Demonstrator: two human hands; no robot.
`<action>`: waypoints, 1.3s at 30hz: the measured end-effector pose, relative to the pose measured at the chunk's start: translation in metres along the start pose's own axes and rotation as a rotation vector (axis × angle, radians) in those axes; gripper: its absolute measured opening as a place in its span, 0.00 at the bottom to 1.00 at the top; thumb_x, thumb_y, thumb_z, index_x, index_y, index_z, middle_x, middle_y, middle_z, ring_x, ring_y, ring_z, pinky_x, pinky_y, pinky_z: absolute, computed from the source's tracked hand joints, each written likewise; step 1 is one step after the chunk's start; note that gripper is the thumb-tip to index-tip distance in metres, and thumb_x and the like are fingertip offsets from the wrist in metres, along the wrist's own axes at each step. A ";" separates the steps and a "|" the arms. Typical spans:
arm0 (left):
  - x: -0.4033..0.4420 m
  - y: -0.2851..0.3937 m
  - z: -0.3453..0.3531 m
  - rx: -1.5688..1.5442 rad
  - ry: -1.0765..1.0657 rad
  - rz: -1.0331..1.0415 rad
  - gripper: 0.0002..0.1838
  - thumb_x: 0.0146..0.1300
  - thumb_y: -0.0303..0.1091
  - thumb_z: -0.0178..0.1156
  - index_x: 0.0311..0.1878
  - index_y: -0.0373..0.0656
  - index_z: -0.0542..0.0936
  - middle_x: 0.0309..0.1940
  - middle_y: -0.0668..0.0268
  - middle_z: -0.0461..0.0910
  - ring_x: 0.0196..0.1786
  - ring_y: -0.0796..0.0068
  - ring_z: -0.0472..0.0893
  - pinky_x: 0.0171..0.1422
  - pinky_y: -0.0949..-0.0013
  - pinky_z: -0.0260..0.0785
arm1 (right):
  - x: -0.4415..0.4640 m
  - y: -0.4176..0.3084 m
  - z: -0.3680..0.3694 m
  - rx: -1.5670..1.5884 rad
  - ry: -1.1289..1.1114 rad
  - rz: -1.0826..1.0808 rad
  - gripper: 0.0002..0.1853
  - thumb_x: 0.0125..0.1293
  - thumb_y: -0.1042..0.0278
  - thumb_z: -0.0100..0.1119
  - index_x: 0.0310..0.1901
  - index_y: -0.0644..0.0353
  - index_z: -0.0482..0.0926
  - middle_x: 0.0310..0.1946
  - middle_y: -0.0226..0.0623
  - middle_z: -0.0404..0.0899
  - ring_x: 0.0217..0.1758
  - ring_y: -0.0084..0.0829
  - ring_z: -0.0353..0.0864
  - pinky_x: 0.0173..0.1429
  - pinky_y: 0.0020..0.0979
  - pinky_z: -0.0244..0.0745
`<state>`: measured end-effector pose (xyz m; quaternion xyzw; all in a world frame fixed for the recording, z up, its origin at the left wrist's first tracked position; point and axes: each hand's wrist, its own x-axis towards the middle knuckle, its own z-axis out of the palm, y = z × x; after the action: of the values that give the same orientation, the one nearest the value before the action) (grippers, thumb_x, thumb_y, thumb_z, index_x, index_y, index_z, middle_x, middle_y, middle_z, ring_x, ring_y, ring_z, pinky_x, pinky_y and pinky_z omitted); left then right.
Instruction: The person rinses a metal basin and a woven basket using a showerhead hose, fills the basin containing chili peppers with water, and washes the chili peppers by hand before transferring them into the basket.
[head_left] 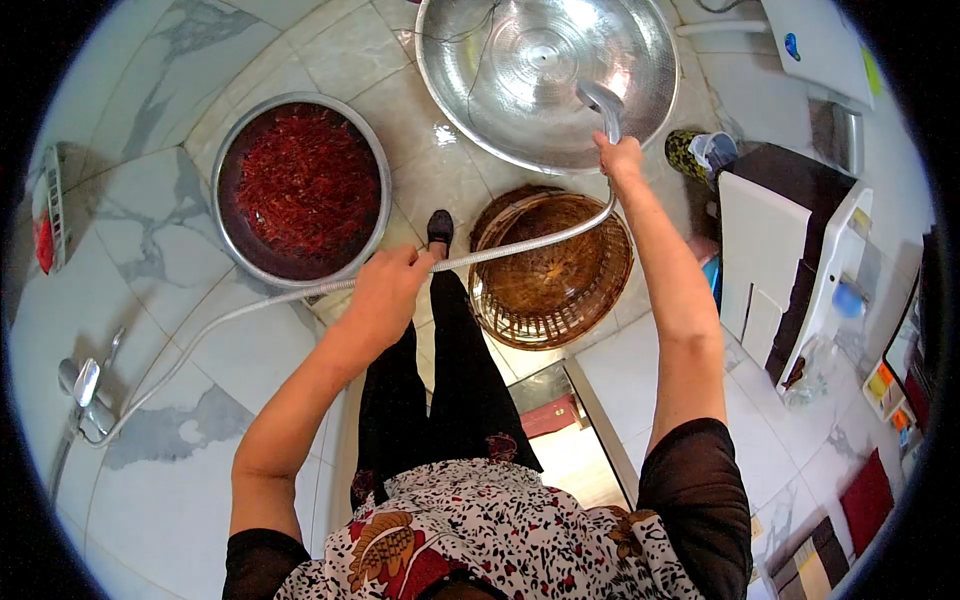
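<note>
Evidently, a hose is held across a tiled wet room

At the far left, a metal tap point(92, 400) is fixed at the wall, and above it in the view a small white rack point(55, 210) carries something red. The walls have white tiles with grey veins. From the tap, the pale ribbed hose point(530, 243) goes in a long curve to the right, in front of the lower edge of a round metal bowl point(380, 200). This bowl stands on the shiny, cream floor tiles point(345, 55) and holds dark red, stringy material.

The left hand point(385, 295) holds the middle of the hose, its fingers bent together around it; the exact place of the thumb I cannot tell. Near it is a foot in a dark shoe point(440, 228). Next comes a round woven basket point(550, 265), brown inside, just below a large silver basin point(540, 70).

The right hand point(620, 157) has its fingers closed on the handle of the shower head point(600, 98), which is seen against this basin. Further right are a patterned container point(686, 154) and a white cabinet point(762, 250) with a dark top.
</note>
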<state>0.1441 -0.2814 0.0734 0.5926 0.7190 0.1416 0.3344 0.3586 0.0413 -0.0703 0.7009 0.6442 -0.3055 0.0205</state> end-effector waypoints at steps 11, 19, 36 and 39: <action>-0.003 0.004 0.010 -0.031 -0.017 0.046 0.09 0.50 0.26 0.54 0.37 0.41 0.73 0.26 0.59 0.71 0.31 0.57 0.73 0.34 0.60 0.64 | -0.025 0.000 -0.036 0.258 -0.192 -0.020 0.22 0.51 0.54 0.63 0.19 0.67 0.71 0.11 0.37 0.71 0.11 0.27 0.70 0.17 0.30 0.64; -0.003 0.029 0.004 -0.096 -0.056 0.090 0.11 0.50 0.23 0.50 0.39 0.40 0.73 0.26 0.58 0.70 0.30 0.57 0.72 0.33 0.61 0.64 | -0.017 0.040 -0.065 0.094 0.048 0.126 0.22 0.52 0.53 0.63 0.21 0.67 0.70 0.11 0.34 0.69 0.10 0.24 0.67 0.13 0.26 0.60; 0.010 0.042 0.010 -0.096 -0.012 0.107 0.11 0.51 0.27 0.52 0.41 0.41 0.72 0.27 0.58 0.69 0.32 0.57 0.71 0.36 0.60 0.64 | -0.022 0.019 -0.110 -0.171 0.631 -0.071 0.25 0.48 0.52 0.62 0.31 0.71 0.72 0.29 0.55 0.75 0.36 0.53 0.75 0.41 0.43 0.68; 0.015 0.041 0.009 -0.091 0.045 0.130 0.11 0.51 0.27 0.52 0.40 0.40 0.72 0.27 0.58 0.68 0.32 0.57 0.71 0.36 0.60 0.64 | -0.017 0.015 -0.115 -0.170 0.644 -0.068 0.25 0.48 0.51 0.63 0.31 0.70 0.72 0.28 0.54 0.76 0.35 0.52 0.75 0.41 0.43 0.68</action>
<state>0.1794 -0.2588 0.0870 0.6190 0.6791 0.2090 0.3347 0.4186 0.0727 0.0254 0.7353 0.6638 -0.0139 -0.1360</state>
